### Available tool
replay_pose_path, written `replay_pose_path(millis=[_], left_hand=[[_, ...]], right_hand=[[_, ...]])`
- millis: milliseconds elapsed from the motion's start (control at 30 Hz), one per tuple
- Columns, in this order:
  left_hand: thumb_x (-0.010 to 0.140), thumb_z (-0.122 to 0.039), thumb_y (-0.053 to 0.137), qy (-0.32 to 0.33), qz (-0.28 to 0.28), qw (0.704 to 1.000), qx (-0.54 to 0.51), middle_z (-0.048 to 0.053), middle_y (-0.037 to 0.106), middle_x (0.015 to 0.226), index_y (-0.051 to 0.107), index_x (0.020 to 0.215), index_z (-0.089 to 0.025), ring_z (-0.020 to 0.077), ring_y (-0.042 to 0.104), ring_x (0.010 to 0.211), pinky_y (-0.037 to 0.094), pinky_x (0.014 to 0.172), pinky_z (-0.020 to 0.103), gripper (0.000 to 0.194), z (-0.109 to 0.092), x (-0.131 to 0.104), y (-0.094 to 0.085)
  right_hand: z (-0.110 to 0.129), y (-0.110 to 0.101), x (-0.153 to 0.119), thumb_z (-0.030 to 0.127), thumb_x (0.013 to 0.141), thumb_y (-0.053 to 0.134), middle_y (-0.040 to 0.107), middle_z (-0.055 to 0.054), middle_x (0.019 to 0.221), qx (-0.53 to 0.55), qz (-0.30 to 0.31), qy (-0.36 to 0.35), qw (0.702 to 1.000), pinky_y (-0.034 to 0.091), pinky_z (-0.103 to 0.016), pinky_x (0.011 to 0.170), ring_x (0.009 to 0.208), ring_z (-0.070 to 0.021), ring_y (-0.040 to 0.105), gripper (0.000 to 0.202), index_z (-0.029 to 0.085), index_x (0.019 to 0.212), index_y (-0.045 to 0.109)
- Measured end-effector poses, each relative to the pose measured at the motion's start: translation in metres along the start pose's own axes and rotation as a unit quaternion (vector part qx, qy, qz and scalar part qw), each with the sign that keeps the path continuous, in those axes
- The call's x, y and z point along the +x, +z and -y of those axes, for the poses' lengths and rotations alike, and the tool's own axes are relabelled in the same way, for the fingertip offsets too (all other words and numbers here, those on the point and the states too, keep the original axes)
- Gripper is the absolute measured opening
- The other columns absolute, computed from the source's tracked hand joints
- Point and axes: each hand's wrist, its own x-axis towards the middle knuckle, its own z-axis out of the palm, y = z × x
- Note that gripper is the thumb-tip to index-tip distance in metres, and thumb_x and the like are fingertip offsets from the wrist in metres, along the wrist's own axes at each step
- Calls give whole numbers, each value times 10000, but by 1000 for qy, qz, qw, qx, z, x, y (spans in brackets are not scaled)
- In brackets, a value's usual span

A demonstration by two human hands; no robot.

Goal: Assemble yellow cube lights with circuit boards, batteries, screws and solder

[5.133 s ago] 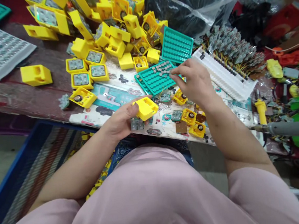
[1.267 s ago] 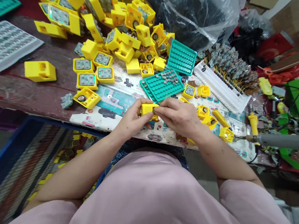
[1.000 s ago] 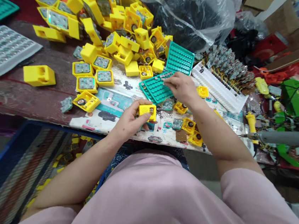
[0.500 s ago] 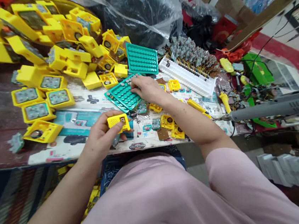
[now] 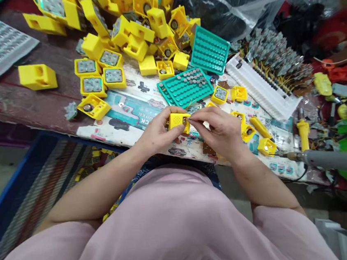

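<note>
My left hand (image 5: 163, 132) is closed around a small yellow plastic housing (image 5: 176, 122). A patch of speaker holes faces up, and an open recess with metal in it lies at its right end. At that recess my right hand (image 5: 218, 127) pinches thumb and forefinger together; whatever is between the fingertips is too small to make out. Just beyond both hands lies a green tray (image 5: 182, 92) with rows of round pockets. Small grey discs that look like button cells (image 5: 195, 77) sit on its upper right part.
Yellow housings (image 5: 136, 39) are heaped at the back left, and some with grey inserts (image 5: 92, 84) stand nearer. A second green tray (image 5: 210, 49) and a white rack (image 5: 263, 87) with wired parts lie behind. A soldering iron (image 5: 334, 160) points in from the right.
My right hand has come back from the green tray to the yellow housing in my left hand. The view has shifted left, showing more of the table there.
</note>
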Motion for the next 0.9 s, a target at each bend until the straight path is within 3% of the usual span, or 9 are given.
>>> replay_pose_path(millis=[167, 400, 500, 700, 900], left_hand=[[810, -384, 667, -1, -3, 999, 50, 4, 625, 902, 538, 1131, -201, 151, 667, 711, 559, 539, 227, 392, 6, -2, 4], [823, -414, 585, 52, -27, 980, 190, 54, 677, 923, 603, 1154, -159, 195, 648, 795, 528, 703, 302, 419, 6, -6, 8], [813, -409, 580, 53, -32, 976, 208, 69, 692, 940, 620, 1163, -142, 209, 650, 840, 518, 747, 312, 442, 4, -6, 7], [786, -339, 601, -9, -19, 992, 122, 29, 671, 841, 596, 1190, -150, 160, 650, 674, 535, 598, 264, 446, 5, -2, 5], [730, -307, 644, -56, -6, 998, -20, 26, 641, 810, 569, 1129, -156, 160, 663, 635, 540, 481, 243, 433, 21, 3, 5]], right_hand=[[0, 3, -6, 167, 916, 582, 710, -29, 835, -153, -5, -76, 985, 522, -262, 652, 776, -148, 676, 151, 252, 918, 706], [-8, 4, -10, 194, 921, 590, 680, -15, 851, -32, 30, -31, 999, 562, -289, 624, 728, -162, 681, 127, 281, 983, 658], [-7, 6, -14, 163, 937, 550, 691, -32, 887, -97, 35, -69, 992, 542, -278, 636, 771, -163, 686, 159, 236, 1040, 646], [-2, 14, -22, 80, 866, 624, 707, -56, 948, -260, -8, -157, 953, 478, -273, 697, 823, -169, 643, 258, 147, 1116, 636], [-2, 19, -18, 88, 890, 524, 702, -97, 970, -301, 51, -202, 930, 460, -346, 685, 839, -226, 603, 231, 112, 1082, 649]])
